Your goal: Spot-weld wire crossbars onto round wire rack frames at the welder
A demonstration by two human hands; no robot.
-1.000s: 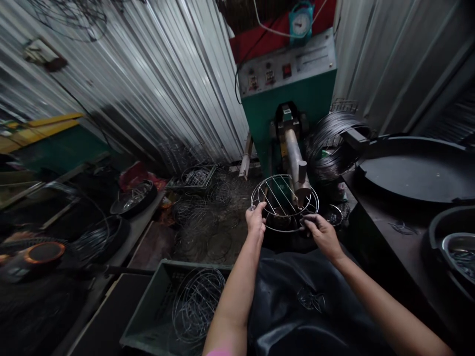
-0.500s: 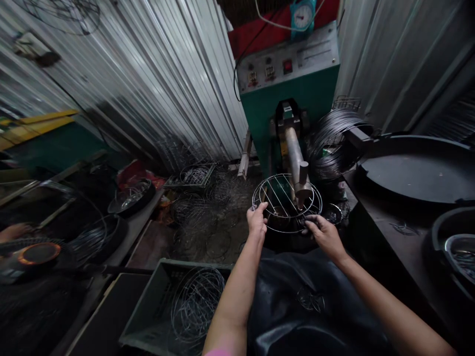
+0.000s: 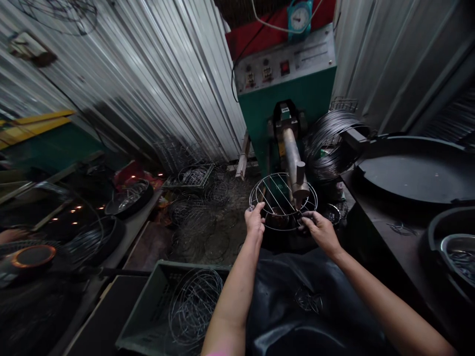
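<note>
Two hands, left (image 3: 255, 220) and right (image 3: 319, 230), pinch rack (image 3: 282, 201) rim at centre frame, under green machine (image 3: 287, 94); corrugated walls (image 3: 148, 89), crate (image 3: 174, 306) lower left.

A silvery wire rack (image 3: 282, 200) sits before a green machine (image 3: 289, 106) with a red top, by grey corrugated walls (image 3: 156, 89)

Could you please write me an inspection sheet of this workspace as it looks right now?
Surface: dark bench at right.
Job's things: round wire rack under the metal arm of the green machine.
Clutter: crate of wire rings, wire coil, loose racks on the floor.
Hands: left hand and right hand grip the rack's rim.
Cables: white cable above the machine.
Surroundings: corrugated metal walls.
</note>
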